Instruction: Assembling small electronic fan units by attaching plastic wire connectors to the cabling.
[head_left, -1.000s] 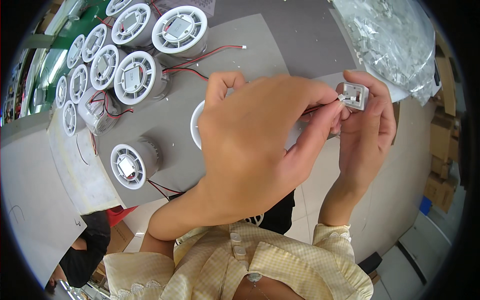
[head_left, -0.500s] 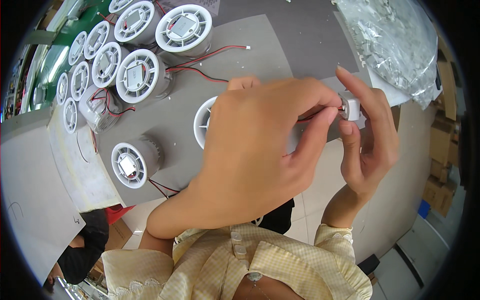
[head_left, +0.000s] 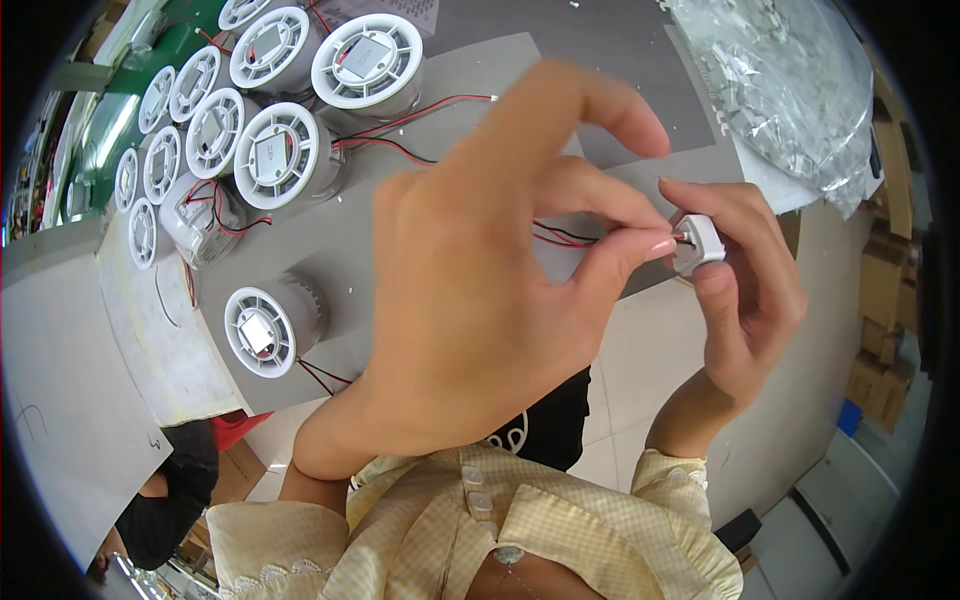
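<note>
Between the fingers and thumb of my right hand [head_left: 755, 270] is a small white plastic box [head_left: 703, 243]. My left hand [head_left: 480, 270] reaches across to it, thumb and index finger pinched on thin red and black wires [head_left: 565, 236] where they meet the box. Its other fingers are raised, and one is slightly blurred. The wires run back under my left hand, which hides their far end. Left of my wrist, a white round lamp housing [head_left: 272, 325] with a spoked rim lies tilted on the grey table mat.
Several similar white lamp housings [head_left: 277, 155] with red and black leads crowd the table's far left. A clear plastic bag [head_left: 785, 90] of parts lies at the far right. Cardboard boxes [head_left: 880, 310] stand beyond the right edge. A person in dark clothing [head_left: 175, 490] is at lower left.
My left hand has lifted its upper fingers and shifted slightly left, its pinch still at the box. The box has tilted and dropped a little in my right hand. The lamp behind my left hand is now hidden.
</note>
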